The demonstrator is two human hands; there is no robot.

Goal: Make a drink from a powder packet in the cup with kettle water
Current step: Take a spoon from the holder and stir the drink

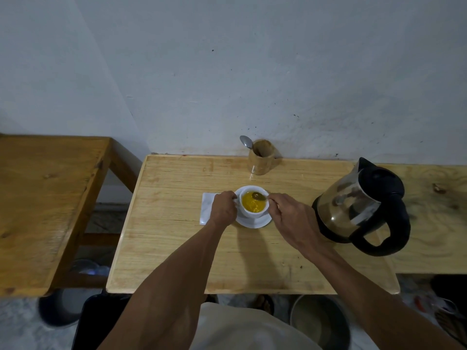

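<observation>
A white cup (252, 213) full of orange-yellow liquid stands on a white saucer (264, 221) in the middle of the wooden table (177, 248). My left hand (223, 207) grips the cup's left side, at its handle. My right hand (290, 218) pinches a spoon (258, 196) whose bowl dips into the liquid at the cup's far rim. A steel kettle (358, 208) with a black lid and handle stands to the right, apart from my hand. A white paper (207, 205), possibly the packet or a napkin, lies under my left hand.
A wooden holder (262, 160) with a second spoon (246, 142) stands at the back edge against the wall. Another wooden table (38, 198) is on the left across a gap. Buckets and a sandal lie on the floor below.
</observation>
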